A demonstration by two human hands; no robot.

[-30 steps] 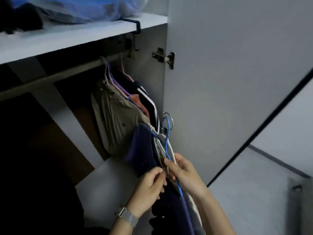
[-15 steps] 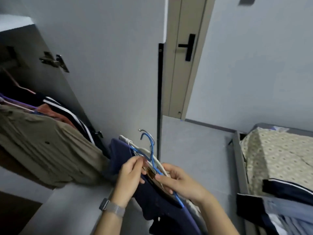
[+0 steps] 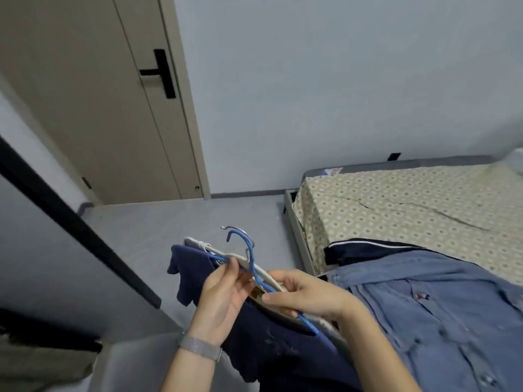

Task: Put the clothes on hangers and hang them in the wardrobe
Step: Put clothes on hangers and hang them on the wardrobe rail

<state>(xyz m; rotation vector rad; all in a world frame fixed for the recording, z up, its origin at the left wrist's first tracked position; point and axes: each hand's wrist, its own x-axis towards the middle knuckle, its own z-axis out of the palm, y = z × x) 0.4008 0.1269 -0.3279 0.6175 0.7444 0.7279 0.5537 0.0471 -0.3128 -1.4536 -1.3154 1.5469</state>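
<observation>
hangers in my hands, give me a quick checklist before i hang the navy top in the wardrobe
1. Grip on the hangers: ok. The left hand pinches the blue hanger and the right hand holds it and the white hanger.
2. Hooks free: ok. Both hooks stick up clear of the fingers.
3. Hangers separated: not ok. Blue and white lie bunched together.
4. Navy top seated on one hanger: cannot tell. It drapes below the hands, its neckline hidden.
5. Wardrobe rail in sight: not ok. The view faces the door and the bed.
6. Next garment ready: ok. The blue shirt lies on the bed.
</observation>
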